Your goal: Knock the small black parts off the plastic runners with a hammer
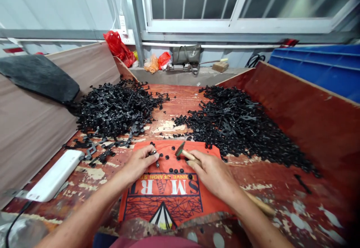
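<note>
My right hand (206,169) is closed round the wooden handle of a small hammer (185,153). Its dark head points up and to the left, and the handle's end shows beyond my forearm. My left hand (144,162) pinches a small black jointed part (157,164) between thumb and fingers. Both hands are over an orange printed cloth (165,203) spread on the worn red table. Several small black round caps (176,171) lie on this cloth between my hands. Whether my right fingers also hold a small black piece is hidden.
Large heaps of black parts lie at the left (115,109) and right (233,120). A white power bank (56,175) with a cable sits at left. Slanted boards (306,120) wall the table's sides. A blue crate (317,66) stands behind the right board; bags (119,49) lie at the back.
</note>
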The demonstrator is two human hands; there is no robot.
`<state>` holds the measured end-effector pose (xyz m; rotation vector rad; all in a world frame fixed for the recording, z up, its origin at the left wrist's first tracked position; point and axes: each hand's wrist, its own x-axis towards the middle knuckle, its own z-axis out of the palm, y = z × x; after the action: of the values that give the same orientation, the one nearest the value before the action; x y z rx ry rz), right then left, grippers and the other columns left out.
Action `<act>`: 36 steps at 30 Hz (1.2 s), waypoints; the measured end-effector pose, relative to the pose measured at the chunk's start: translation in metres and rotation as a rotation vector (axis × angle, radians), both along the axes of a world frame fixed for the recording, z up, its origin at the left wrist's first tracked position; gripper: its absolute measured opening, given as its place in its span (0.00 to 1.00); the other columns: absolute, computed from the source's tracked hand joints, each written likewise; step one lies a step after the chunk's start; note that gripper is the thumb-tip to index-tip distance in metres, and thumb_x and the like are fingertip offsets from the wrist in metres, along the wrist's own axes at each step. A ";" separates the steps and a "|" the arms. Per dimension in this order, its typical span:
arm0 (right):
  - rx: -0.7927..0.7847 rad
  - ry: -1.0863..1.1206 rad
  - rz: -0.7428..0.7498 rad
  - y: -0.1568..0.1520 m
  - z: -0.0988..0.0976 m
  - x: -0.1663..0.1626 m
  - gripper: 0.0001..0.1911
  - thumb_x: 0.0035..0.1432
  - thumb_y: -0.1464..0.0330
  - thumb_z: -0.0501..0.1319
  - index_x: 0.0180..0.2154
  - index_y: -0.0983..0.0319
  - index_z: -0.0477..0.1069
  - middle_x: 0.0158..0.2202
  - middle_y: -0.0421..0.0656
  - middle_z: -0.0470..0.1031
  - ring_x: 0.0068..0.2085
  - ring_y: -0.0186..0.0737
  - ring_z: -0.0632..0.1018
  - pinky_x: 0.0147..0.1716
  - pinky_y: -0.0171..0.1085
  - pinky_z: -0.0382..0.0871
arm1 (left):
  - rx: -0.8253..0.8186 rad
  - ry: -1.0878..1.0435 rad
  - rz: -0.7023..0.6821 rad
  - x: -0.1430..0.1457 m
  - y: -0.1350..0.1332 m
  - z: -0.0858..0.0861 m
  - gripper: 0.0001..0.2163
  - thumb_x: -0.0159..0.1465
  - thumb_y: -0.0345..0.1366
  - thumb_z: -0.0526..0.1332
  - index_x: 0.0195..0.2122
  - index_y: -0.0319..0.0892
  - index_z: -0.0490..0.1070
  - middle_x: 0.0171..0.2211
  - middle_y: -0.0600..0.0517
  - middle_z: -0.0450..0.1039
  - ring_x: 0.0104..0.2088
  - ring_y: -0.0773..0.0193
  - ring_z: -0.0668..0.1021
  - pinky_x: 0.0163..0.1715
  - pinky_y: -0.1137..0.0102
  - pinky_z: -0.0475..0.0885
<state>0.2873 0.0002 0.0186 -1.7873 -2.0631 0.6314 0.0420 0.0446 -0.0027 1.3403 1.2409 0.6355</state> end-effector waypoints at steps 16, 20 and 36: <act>-0.003 0.008 -0.024 -0.011 -0.018 0.015 0.14 0.64 0.67 0.54 0.49 0.52 0.74 0.35 0.39 0.81 0.35 0.41 0.80 0.30 0.35 0.63 | 0.065 0.233 0.016 0.017 0.023 -0.035 0.13 0.56 0.44 0.61 0.22 0.42 0.64 0.14 0.61 0.57 0.14 0.73 0.57 0.16 0.76 0.49; 0.020 0.038 0.012 -0.010 -0.013 0.008 0.19 0.66 0.68 0.52 0.56 0.48 0.69 0.46 0.39 0.80 0.42 0.43 0.80 0.37 0.37 0.69 | 0.017 0.241 0.018 0.018 0.020 -0.028 0.13 0.57 0.45 0.61 0.23 0.42 0.65 0.13 0.62 0.55 0.12 0.74 0.57 0.14 0.76 0.49; 0.113 -0.106 0.140 0.001 -0.005 -0.027 0.23 0.68 0.68 0.50 0.62 0.48 0.61 0.43 0.40 0.80 0.40 0.42 0.80 0.38 0.37 0.71 | 0.040 0.269 -0.028 0.017 0.017 -0.031 0.16 0.58 0.51 0.58 0.24 0.44 0.62 0.14 0.62 0.55 0.10 0.73 0.59 0.10 0.77 0.51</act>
<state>0.2608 0.0017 0.0135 -1.6572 -2.2624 0.4557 0.0586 0.0618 -0.0336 1.5099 1.4267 0.4725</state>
